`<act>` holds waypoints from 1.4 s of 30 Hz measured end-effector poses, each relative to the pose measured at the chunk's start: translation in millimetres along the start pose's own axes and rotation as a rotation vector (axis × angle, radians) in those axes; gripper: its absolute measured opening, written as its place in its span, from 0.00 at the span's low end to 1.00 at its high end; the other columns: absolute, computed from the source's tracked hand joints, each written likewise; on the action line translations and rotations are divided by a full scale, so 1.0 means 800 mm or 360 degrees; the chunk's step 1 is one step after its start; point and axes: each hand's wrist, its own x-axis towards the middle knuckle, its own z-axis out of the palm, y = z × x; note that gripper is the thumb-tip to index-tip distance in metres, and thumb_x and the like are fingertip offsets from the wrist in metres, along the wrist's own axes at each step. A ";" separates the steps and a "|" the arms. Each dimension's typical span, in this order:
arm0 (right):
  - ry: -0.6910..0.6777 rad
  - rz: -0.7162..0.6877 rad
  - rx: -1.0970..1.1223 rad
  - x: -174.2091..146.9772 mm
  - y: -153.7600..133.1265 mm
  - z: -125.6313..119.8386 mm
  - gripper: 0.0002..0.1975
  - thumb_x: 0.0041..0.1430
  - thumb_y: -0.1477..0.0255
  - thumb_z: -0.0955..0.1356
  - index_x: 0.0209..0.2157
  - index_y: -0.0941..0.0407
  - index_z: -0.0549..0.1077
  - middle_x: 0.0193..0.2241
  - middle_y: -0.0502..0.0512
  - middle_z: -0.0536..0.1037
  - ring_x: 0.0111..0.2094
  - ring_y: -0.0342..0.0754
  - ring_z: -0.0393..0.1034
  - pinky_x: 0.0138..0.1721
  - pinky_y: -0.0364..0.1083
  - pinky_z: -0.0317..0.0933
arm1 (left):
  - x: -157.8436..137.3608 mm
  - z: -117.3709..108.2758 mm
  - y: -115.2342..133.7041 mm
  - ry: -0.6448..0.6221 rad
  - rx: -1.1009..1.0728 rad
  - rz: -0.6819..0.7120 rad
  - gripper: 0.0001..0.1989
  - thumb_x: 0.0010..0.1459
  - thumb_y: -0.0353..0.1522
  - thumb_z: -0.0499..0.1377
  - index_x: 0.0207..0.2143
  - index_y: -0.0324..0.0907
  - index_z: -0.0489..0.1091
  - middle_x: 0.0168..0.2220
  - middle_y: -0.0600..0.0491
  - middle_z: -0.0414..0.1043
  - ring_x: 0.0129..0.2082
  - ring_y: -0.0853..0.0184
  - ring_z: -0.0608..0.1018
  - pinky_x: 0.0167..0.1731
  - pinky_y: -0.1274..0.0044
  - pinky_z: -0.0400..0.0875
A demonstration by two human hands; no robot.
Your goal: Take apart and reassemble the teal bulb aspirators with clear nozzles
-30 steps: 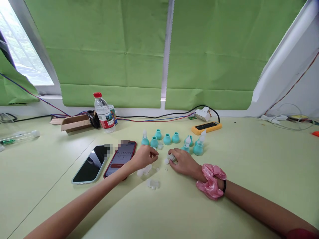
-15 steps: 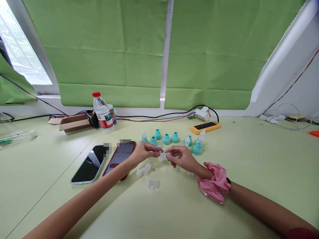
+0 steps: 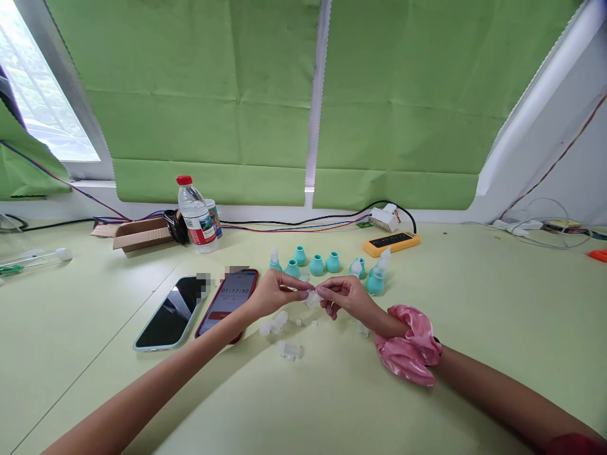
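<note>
Between my hands is a small translucent plastic part (image 3: pixel 312 299), partly hidden by the fingertips. My left hand (image 3: pixel 275 294) pinches it from the left with thumb and fingers. From the right, my right hand (image 3: pixel 346 296) pinches it too, a pink scrunchie (image 3: pixel 406 346) round that wrist. Just behind stand several turquoise rubber bulbs (image 3: pixel 316 265), some with clear nozzles fitted. Nearer me on the table lie a clear plastic piece (image 3: pixel 289 350), frosted cap-like pieces (image 3: pixel 274 323) and tiny white rings (image 3: pixel 315 323). Another clear piece (image 3: pixel 363 329) lies beneath my right wrist.
Left of my hands lie a red-cased phone (image 3: pixel 226 303) showing a timer and a pale-cased phone (image 3: pixel 168 313). Farther back stand a water bottle (image 3: pixel 196 215) and an open cardboard box (image 3: pixel 143 234). A yellow power strip (image 3: pixel 391 243) and cables run along the wall.
The fingertips of both hands have drawn closer together over the clear part, which has turned slightly. My right hand has shifted a little; the things on the table stay put.
</note>
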 end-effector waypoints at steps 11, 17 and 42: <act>0.0007 0.0131 0.0237 0.001 -0.004 -0.001 0.15 0.43 0.62 0.67 0.26 0.61 0.70 0.18 0.50 0.69 0.17 0.38 0.62 0.17 0.40 0.59 | -0.012 0.006 0.024 -0.0003 0.0459 0.0322 0.13 0.51 0.30 0.51 0.38 0.41 0.70 0.41 0.54 0.70 0.41 0.65 0.72 0.41 0.76 0.66; 0.0003 0.0226 0.0381 0.000 -0.002 -0.001 0.14 0.44 0.63 0.67 0.27 0.61 0.70 0.20 0.50 0.70 0.18 0.38 0.63 0.19 0.40 0.58 | -0.017 0.011 0.030 0.0046 0.0887 0.0430 0.17 0.54 0.28 0.46 0.45 0.41 0.65 0.43 0.54 0.68 0.41 0.66 0.72 0.40 0.78 0.65; 0.0061 0.0282 0.0618 -0.005 -0.005 0.008 0.11 0.46 0.67 0.68 0.28 0.61 0.71 0.20 0.52 0.71 0.20 0.38 0.65 0.22 0.39 0.61 | -0.022 0.024 0.025 0.0134 0.0165 0.0261 0.20 0.54 0.31 0.47 0.50 0.38 0.54 0.35 0.46 0.71 0.37 0.64 0.72 0.38 0.72 0.65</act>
